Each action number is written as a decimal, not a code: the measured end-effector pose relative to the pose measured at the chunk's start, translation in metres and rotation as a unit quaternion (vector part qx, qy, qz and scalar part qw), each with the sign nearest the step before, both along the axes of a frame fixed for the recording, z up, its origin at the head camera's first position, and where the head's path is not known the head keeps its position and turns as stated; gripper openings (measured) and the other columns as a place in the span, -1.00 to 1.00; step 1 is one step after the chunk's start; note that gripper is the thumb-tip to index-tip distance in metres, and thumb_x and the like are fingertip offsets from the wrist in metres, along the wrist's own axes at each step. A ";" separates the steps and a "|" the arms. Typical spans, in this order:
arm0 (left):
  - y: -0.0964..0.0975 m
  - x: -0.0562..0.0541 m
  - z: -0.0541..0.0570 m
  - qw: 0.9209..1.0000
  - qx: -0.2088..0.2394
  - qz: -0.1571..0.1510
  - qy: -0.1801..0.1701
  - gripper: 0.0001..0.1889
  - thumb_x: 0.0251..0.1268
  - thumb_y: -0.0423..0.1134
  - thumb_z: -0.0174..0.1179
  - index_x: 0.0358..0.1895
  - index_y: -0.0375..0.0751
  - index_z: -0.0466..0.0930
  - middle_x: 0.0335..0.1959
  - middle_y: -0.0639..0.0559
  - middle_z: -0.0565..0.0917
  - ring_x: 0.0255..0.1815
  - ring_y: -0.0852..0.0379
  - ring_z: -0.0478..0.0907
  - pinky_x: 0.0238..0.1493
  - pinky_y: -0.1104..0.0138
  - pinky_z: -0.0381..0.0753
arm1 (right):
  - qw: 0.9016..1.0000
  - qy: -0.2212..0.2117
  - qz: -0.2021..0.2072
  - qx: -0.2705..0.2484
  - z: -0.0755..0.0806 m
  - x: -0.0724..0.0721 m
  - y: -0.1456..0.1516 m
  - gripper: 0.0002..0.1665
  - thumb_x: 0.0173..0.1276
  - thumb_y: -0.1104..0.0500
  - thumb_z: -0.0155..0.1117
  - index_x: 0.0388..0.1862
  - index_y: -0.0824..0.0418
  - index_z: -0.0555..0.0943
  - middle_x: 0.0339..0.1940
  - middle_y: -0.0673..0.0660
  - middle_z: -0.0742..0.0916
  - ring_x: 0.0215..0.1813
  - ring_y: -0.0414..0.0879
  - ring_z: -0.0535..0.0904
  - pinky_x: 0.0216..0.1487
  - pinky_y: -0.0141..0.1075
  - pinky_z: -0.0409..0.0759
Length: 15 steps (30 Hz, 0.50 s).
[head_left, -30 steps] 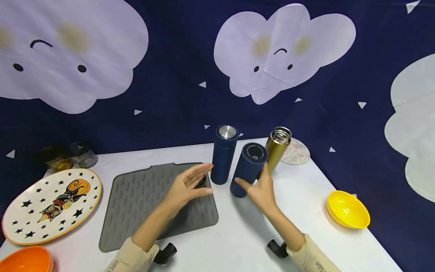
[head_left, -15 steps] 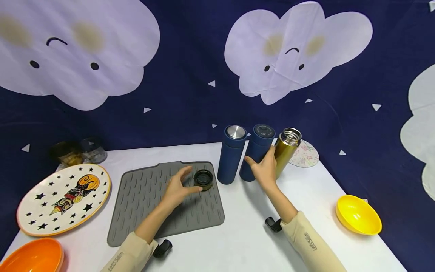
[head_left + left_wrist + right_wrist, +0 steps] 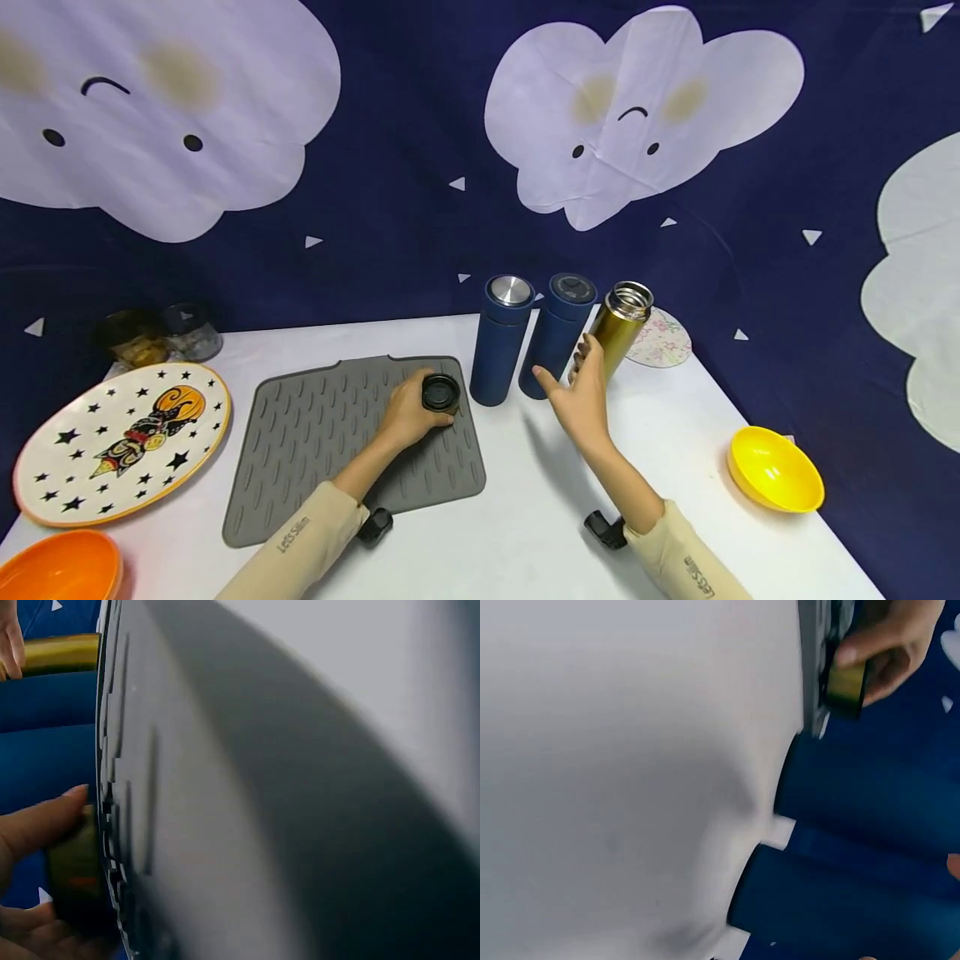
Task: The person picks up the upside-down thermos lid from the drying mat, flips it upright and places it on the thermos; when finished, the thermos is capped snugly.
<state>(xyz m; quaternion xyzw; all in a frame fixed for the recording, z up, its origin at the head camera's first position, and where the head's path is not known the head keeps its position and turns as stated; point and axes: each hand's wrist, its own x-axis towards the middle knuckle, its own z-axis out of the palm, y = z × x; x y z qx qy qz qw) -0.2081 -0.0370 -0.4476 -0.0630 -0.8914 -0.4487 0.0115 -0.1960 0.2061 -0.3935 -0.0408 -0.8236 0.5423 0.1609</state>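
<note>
My left hand (image 3: 408, 412) is around a black-and-gold bottle lid (image 3: 441, 393) on the grey drying mat (image 3: 322, 442). In the right wrist view, its thumb and fingers pinch the lid (image 3: 847, 679) from both sides. My right hand (image 3: 585, 404) is spread beside the second blue thermos (image 3: 557, 329), thumb apart from its fingers, holding nothing. Its fingertips are in front of a gold thermos (image 3: 621, 329) that has no lid on; whether they touch it I cannot tell. Left of these stands another blue thermos (image 3: 498, 346) with a silver-topped lid. All three thermoses are upright.
A star-patterned oval plate (image 3: 67, 417) lies at the left, with an orange bowl (image 3: 63, 567) in front and dark glass jars (image 3: 191, 333) behind. On the right are a yellow bowl (image 3: 775, 471) and a round floral mat (image 3: 663, 340). A dark cloud-print cloth hangs behind the table.
My right hand set the second blue thermos upright between the other two and let go. My left hand moved onto the lid and took hold of it.
</note>
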 end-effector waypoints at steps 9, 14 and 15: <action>-0.009 0.044 0.029 0.994 0.060 0.019 0.094 -0.22 -0.16 -0.38 0.57 0.24 -0.28 0.40 0.12 -0.24 0.62 0.19 -0.26 0.53 0.14 -0.16 0.52 | 0.997 0.060 0.056 -0.007 -0.002 0.057 -0.024 -0.24 0.25 0.31 0.42 0.37 0.36 0.29 0.25 0.29 0.55 0.24 0.15 0.55 0.15 -0.18 0.59; -0.008 0.072 0.046 0.990 0.064 0.015 0.125 -0.21 -0.22 -0.41 0.60 0.22 -0.24 0.44 0.06 -0.15 0.67 0.14 -0.14 0.59 0.12 -0.07 0.56 | 0.977 -0.035 0.182 -0.109 -0.002 0.078 -0.042 -0.39 0.32 0.31 0.34 0.31 0.32 0.37 0.15 0.31 0.61 0.13 0.08 0.64 0.08 -0.38 0.61; -0.008 0.078 0.048 0.989 0.064 0.013 0.130 -0.21 -0.23 -0.42 0.60 0.21 -0.23 0.45 0.04 -0.13 0.68 0.12 -0.11 0.61 0.11 -0.05 0.57 | 0.969 -0.057 0.203 -0.130 -0.001 0.081 -0.046 -0.40 0.34 0.31 0.32 0.32 0.33 0.37 0.15 0.34 0.60 0.12 0.05 0.65 0.08 -0.37 0.62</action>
